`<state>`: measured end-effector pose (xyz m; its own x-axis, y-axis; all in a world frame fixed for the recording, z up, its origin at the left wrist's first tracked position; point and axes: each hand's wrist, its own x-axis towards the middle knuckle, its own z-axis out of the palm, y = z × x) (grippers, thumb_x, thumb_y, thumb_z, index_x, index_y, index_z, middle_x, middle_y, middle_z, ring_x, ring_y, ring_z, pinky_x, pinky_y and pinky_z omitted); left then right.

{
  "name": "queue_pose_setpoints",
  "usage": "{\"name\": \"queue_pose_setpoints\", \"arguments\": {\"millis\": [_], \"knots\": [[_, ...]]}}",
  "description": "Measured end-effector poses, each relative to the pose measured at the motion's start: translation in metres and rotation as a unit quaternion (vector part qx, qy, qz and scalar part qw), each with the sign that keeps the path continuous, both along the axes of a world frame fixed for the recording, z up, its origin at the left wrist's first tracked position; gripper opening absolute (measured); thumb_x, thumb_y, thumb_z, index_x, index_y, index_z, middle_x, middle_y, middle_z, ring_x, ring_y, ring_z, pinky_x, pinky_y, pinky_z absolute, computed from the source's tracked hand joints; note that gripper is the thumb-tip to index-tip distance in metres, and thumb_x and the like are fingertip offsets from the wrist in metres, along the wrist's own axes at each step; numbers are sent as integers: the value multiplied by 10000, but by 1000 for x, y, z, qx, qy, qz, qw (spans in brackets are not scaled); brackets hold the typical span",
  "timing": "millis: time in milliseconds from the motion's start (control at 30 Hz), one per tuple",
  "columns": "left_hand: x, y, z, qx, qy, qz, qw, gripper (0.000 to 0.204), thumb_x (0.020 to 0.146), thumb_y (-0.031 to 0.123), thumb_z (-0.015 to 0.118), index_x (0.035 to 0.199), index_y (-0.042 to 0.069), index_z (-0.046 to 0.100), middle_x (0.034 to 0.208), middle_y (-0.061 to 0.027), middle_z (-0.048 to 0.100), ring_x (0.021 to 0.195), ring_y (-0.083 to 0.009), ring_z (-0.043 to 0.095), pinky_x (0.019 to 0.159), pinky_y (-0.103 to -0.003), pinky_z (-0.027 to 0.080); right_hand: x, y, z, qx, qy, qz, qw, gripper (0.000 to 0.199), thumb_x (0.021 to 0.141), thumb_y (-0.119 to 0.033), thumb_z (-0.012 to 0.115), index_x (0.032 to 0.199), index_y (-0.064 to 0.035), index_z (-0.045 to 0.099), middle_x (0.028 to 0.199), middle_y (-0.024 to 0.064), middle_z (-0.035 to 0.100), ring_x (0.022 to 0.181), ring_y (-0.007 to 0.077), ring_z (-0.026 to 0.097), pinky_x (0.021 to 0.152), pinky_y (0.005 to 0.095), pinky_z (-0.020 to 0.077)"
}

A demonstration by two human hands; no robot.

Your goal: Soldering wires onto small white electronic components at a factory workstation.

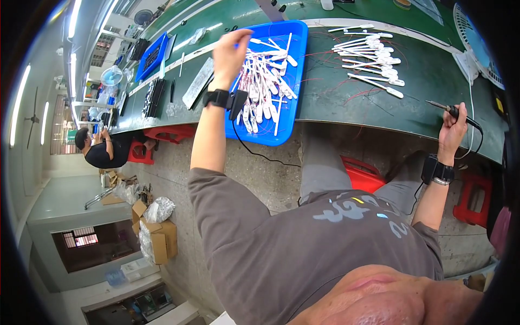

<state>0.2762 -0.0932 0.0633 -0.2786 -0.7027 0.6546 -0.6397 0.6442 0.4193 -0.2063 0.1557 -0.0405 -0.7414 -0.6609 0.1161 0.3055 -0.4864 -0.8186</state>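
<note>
Dozens of white sticks (260,97) in the blue tray (300,70) looked light, stiff, snappable, best held by broad ends; the left hand (230,54) hung above it, fingers unreadable; rightward, the right hand (453,127) gripped a soldering iron (452,110).

Worn on the head, left of a side-by-side pair. Looks steeply down — close above the grey shirt (254,238), farther from the left hand (229,57), right hand (453,130) and green bench (425,78). Bends straight edges outward — reaching ceiling lights (20,105) far left.
</note>
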Motion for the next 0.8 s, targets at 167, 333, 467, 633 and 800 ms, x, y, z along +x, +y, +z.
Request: {"name": "queue_pose_setpoints", "arguments": {"millis": [167,333,467,633,800], "knots": [[-23,-26,-15,80,-264,-78,958,180,844,171,655,981,82,731,961,-128,711,863,-298,675,786,-355,532,0,1,-1,-22,2,9,1000,234,985,-237,560,854,-43,574,629,-30,423,536,48,325,512,220,283],[-29,-36,-23,127,-375,-101,913,214,830,211,676,992,84,733,978,-121,713,895,-290,670,801,-366,527,4,-1,0,-4,22,-9,1000,259,985,-258,559,823,-55,557,626,-31,402,537,57,316,512,233,272],[-31,-45,-36,140,-425,-85,890,242,810,223,692,1003,82,730,987,-116,712,913,-294,660,815,-365,522,2,-1,-2,-15,23,4,1000,249,985,-260,561,847,-52,569,634,-28,420,534,54,321,506,231,273],[-37,-38,-31,107,-400,-67,908,261,823,256,701,1016,82,729,985,-121,712,898,-267,674,796,-357,531,-2,-1,-5,-14,20,3,1000,242,985,-258,560,863,-49,572,642,-24,434,533,54,323,504,230,274],[-24,-48,-11,136,-98,-30,985,259,871,222,690,1056,42,708,957,-96,716,900,-186,680,755,-309,546,-2,-1,-5,-11,6,3,1000,240,985,-256,559,863,-50,572,646,-23,438,536,53,325,506,229,278]]}}
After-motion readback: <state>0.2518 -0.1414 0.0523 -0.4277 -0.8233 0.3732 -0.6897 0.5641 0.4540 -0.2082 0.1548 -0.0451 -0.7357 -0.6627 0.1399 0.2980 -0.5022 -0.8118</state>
